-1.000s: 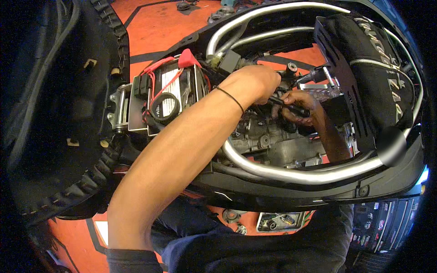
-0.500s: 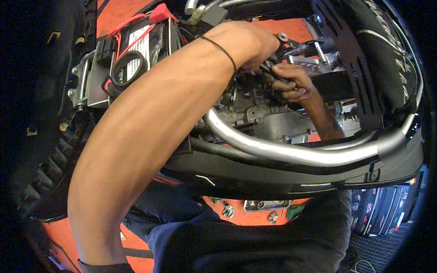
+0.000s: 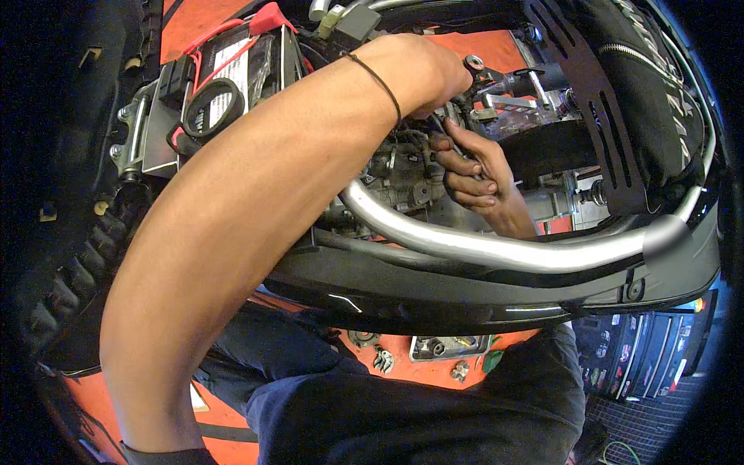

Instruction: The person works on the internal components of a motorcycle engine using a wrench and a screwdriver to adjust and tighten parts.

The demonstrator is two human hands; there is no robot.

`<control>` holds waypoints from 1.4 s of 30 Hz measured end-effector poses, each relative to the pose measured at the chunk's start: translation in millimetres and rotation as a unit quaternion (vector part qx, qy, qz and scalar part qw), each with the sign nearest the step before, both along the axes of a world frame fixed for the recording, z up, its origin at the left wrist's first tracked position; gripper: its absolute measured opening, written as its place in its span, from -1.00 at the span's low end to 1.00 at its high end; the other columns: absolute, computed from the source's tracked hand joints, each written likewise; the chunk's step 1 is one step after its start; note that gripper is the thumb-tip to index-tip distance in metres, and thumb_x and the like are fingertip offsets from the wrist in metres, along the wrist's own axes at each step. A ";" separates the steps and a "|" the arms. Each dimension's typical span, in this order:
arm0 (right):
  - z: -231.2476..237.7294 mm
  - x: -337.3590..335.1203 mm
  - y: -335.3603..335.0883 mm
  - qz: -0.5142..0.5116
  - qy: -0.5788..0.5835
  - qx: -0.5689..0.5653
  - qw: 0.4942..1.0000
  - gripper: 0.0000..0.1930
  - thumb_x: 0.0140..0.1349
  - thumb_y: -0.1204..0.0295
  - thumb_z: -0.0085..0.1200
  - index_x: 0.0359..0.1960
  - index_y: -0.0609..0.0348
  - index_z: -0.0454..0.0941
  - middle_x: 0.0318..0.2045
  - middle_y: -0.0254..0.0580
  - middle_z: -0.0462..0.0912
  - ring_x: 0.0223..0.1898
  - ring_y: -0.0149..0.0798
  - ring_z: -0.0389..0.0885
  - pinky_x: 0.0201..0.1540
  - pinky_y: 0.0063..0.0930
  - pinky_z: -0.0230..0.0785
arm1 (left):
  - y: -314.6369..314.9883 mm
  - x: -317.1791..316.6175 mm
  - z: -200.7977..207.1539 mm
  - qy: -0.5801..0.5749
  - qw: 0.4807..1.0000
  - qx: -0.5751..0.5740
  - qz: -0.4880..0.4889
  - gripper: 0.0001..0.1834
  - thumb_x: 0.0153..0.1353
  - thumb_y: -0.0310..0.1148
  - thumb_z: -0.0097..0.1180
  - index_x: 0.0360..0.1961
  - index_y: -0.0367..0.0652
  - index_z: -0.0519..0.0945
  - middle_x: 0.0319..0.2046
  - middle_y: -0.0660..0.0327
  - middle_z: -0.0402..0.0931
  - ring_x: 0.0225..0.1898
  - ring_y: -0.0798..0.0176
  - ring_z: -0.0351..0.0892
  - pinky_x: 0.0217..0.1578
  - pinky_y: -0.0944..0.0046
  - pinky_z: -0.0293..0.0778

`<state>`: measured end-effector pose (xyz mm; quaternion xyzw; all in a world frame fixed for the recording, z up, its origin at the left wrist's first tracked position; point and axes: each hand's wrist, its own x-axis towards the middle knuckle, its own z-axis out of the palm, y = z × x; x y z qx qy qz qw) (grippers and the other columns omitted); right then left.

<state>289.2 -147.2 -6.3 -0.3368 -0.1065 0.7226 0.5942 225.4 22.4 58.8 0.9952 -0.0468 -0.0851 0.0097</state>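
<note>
My left hand point(image 3: 438, 74) reaches over a silver frame tube point(image 3: 465, 246) into the engine bay of a motor scooter or similar machine. Its back faces up and hides the fingertips. Close beside it, my right hand point(image 3: 482, 169) comes in from under the tube. The fingers of that hand are curled, with thumb and forefinger near a thin dark part beneath the left hand; what they hold cannot be made out. Below both hands lies a grey metal engine point(image 3: 399, 174). A round-ended metal fitting point(image 3: 474, 65) sits just right of my left hand.
A battery point(image 3: 252, 66) with red cables and a black ring point(image 3: 214, 108) stand at the left. A slotted dark plate point(image 3: 612, 147) borders the right side. On the orange floor are a metal tray point(image 3: 449, 347) and loose parts point(image 3: 384, 359). Blue drawers point(image 3: 635, 353) stand at lower right.
My right hand has shifted left and turned, showing its curled fingers more fully. My left hand stays in nearly the same place. The whole view has shifted slightly.
</note>
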 end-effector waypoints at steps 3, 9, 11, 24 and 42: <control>3.5 -3.4 0.3 -0.040 -0.034 -0.026 0.998 -0.69 0.39 0.11 -0.28 -0.32 0.10 0.29 -0.79 -0.55 0.10 -0.93 -0.63 -0.06 -0.95 -0.72 -0.21 | 0.5 6.8 1.8 -0.007 1.000 -0.003 -0.007 -0.70 -0.16 -0.54 0.22 -0.29 -0.21 0.61 -0.29 0.06 0.61 -0.21 0.05 0.61 -0.23 0.12 0.54; -5.2 -15.1 1.5 -0.072 -0.025 -0.020 0.997 -0.68 0.39 0.09 -0.28 -0.32 0.07 0.29 -0.79 -0.56 0.09 -0.93 -0.61 -0.07 -0.96 -0.70 -0.21 | -4.3 5.6 -1.4 -0.027 1.000 -0.015 0.005 -0.68 -0.15 -0.56 0.19 -0.26 -0.16 0.61 -0.28 0.07 0.61 -0.17 0.03 0.60 -0.21 0.11 0.54; -5.6 -20.3 2.3 -0.079 -0.019 -0.011 0.997 -0.68 0.39 0.09 -0.29 -0.33 0.07 0.28 -0.79 -0.56 0.09 -0.93 -0.61 -0.07 -0.96 -0.70 -0.21 | -5.1 8.5 3.1 -0.009 1.000 -0.015 0.003 -0.67 -0.15 -0.56 0.20 -0.26 -0.16 0.61 -0.28 0.08 0.61 -0.17 0.04 0.60 -0.21 0.11 0.54; 10.0 -35.2 7.6 -0.132 -0.092 -0.058 0.985 -0.60 0.36 0.01 -0.30 -0.38 0.08 0.32 -0.77 -0.48 0.11 -0.93 -0.54 -0.06 -0.94 -0.60 -0.14 | -6.9 3.5 18.4 0.032 0.997 0.061 -0.017 -0.69 0.11 -0.38 0.07 -0.07 -0.01 0.58 -0.10 0.21 0.58 -0.10 0.09 0.58 -0.12 0.13 0.50; 21.3 9.8 40.3 0.023 -0.929 0.015 0.370 -0.76 0.20 0.37 -0.09 -0.17 0.25 0.37 -0.67 0.12 0.54 -0.58 0.16 0.56 -0.51 0.03 0.39 | 1.3 5.2 10.4 -0.150 0.973 -0.149 0.089 -0.75 -0.13 -0.56 0.15 -0.34 -0.38 0.53 -0.43 -0.17 0.53 -0.28 -0.17 0.57 -0.28 0.02 0.52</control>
